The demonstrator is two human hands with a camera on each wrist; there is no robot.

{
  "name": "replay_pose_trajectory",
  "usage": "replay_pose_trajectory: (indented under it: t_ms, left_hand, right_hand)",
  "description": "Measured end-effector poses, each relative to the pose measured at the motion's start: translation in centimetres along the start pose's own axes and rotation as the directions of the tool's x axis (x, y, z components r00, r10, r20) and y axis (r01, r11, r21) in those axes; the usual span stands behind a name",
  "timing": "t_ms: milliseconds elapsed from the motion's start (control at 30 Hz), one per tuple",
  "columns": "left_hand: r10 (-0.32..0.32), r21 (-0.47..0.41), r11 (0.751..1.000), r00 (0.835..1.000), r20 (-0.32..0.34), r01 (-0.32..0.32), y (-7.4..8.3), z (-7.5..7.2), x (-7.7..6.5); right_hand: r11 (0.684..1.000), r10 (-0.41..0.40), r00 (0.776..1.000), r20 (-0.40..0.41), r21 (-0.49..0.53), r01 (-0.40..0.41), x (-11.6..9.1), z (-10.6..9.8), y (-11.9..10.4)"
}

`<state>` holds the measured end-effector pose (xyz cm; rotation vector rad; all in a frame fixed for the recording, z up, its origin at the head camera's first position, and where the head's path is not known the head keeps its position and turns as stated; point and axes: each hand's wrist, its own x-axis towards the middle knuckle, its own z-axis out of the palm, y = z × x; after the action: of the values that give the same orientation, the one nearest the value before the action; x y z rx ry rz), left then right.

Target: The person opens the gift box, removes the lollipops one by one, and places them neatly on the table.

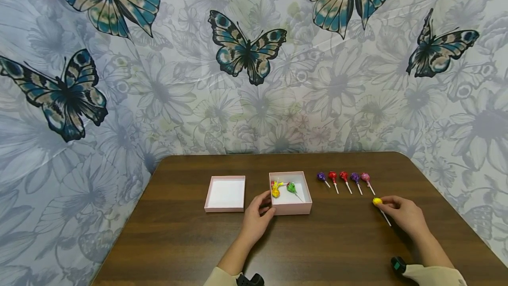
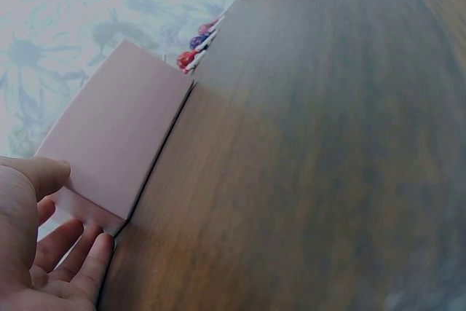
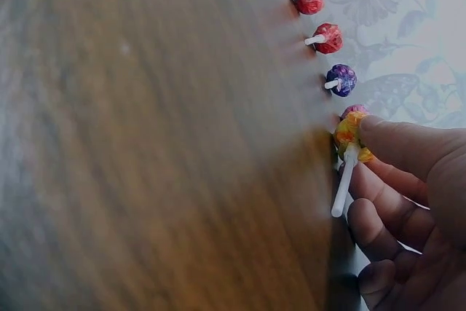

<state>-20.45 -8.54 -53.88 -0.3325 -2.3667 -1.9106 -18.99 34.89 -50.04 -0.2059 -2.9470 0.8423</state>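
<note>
My right hand [image 1: 402, 214] pinches a yellow lollipop [image 3: 350, 136] by its wrapped head between thumb and fingers, its white stick pointing toward me. With the thumb on the front wall and the fingers along the left side, my left hand [image 1: 257, 217] holds the near left corner of a pink open box [image 1: 291, 208]. Inside that box lie a yellow lollipop [image 1: 275, 190] at the left, a green lollipop [image 1: 291, 187], and a bit of red at the far left. The lollipop in my right hand is to the right of the box, close over the table.
A row of lollipops lies right of the box: purple [image 1: 321, 176], red [image 1: 332, 175], another red, another purple and a pink one [image 1: 365, 177]. Left of the box sits a pink lid [image 1: 225, 193], white inside up. The brown table [image 1: 190, 242] meets a butterfly-patterned cloth behind.
</note>
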Motion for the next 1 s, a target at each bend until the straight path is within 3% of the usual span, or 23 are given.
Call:
replay_pose_trajectory:
  t_ms: [667,1000]
  left_hand:
    - [-0.006,0.027,1.000,1.000,0.003,0.006,-0.07,-0.11,-0.03]
    - [-0.011,0.026,1.000,1.000,0.006,0.011,-0.04,-0.14,-0.07]
  right_hand:
    - [1.000,-0.012,1.000,-0.001,0.014,0.012,-0.16,-0.10,0.00]
    - [0.999,-0.037,0.997,-0.068,-0.004,0.037,-0.11,-0.22,0.11]
